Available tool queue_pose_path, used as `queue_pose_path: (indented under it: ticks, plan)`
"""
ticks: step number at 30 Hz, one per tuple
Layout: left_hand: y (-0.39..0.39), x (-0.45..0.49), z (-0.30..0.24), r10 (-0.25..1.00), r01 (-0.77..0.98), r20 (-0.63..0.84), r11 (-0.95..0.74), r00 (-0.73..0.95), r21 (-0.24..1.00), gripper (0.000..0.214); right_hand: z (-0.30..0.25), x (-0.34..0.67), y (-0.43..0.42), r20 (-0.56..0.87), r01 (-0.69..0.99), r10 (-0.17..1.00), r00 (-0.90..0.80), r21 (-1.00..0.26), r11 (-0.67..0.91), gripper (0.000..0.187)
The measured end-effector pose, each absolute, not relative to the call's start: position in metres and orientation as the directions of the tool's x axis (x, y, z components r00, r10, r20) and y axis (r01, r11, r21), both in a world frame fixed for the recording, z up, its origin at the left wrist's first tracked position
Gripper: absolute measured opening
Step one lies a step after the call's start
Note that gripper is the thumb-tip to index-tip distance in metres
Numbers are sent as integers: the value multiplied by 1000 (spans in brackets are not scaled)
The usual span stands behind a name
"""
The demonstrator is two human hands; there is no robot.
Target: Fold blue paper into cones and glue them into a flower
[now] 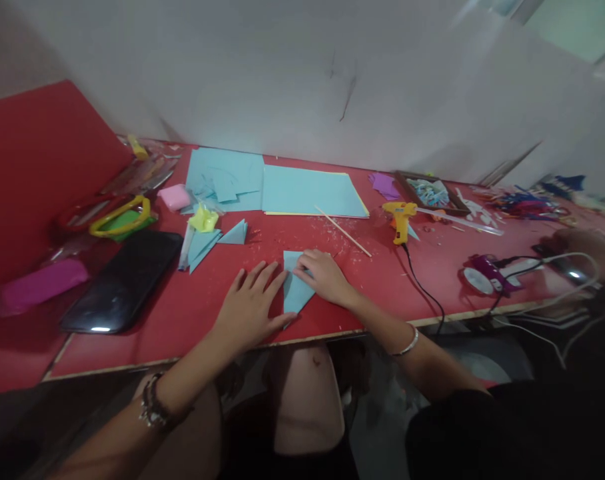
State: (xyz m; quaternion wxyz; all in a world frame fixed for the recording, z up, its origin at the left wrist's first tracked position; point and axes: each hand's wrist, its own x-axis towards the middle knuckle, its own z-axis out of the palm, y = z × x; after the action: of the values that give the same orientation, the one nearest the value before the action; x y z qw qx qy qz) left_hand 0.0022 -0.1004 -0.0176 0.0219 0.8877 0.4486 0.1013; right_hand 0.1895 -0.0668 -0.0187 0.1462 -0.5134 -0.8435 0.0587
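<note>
A folded piece of light blue paper (295,295) lies on the red table near its front edge, between my hands. My left hand (248,308) rests flat with its fingers spread, its thumb and fingertips at the paper's left edge. Over the paper's upper right part, my right hand (327,279) has its fingers bent and close together, gripping the sheet against the table. Its fingertips partly cover the paper. Left of them are small folded blue paper triangles (234,233), beside a yellow wrapped packet (203,219).
Behind lie larger blue sheets (312,190) and a wooden stick (345,232). A yellow glue gun (400,220) with a cord stands right, near a wooden tray (460,202). On the left are a black phone (125,283), yellow-handled scissors (120,217) and a magenta packet (45,285).
</note>
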Motion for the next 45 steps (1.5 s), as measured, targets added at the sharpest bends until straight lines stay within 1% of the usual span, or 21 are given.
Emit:
queue_pose_path:
  ticks: [7,12,17,21,25,29,31,33,36,39,41,45]
  plan:
    - [-105,2,-16,795,786,146,-606,589,126,58,-20,190,-67,199,844,878,-435,-248,475,21]
    - [-112,3,-19,808,795,145,-588,570,151,51,-20,191,-66,202,844,880,-430,-256,471,20]
    - [-114,4,-22,806,793,143,-592,575,147,49,-22,191,-65,204,842,879,-432,-259,474,20]
    - [-111,2,-22,769,755,124,-639,627,148,47,-21,191,-66,208,845,880,-428,-252,471,21]
    - [-105,-3,-19,721,706,55,-688,690,168,50,-21,190,-65,203,849,883,-423,-251,465,21]
    - [-100,-8,-12,698,689,-26,-700,716,188,55,-20,189,-66,180,856,891,-417,-251,451,21]
    - [-99,-9,-10,691,687,-59,-698,720,202,58,-17,188,-74,220,875,900,-376,-235,423,20]
    - [-97,-10,-10,683,679,-72,-700,727,219,60,-13,189,-89,292,888,890,-350,-199,415,26]
    - [-95,-11,-12,678,673,-73,-701,731,237,61,-9,192,-121,276,821,820,-501,-147,551,27]
    - [-91,-11,-12,677,673,-85,-695,731,252,61,-8,196,-148,211,726,745,-633,-172,666,30]
    - [-90,-12,-11,673,670,-93,-695,734,261,62,-10,198,-157,196,715,739,-645,-185,674,34]
    - [-88,-12,-9,669,670,-110,-692,735,268,63,-12,199,-156,203,699,721,-663,-178,693,35]
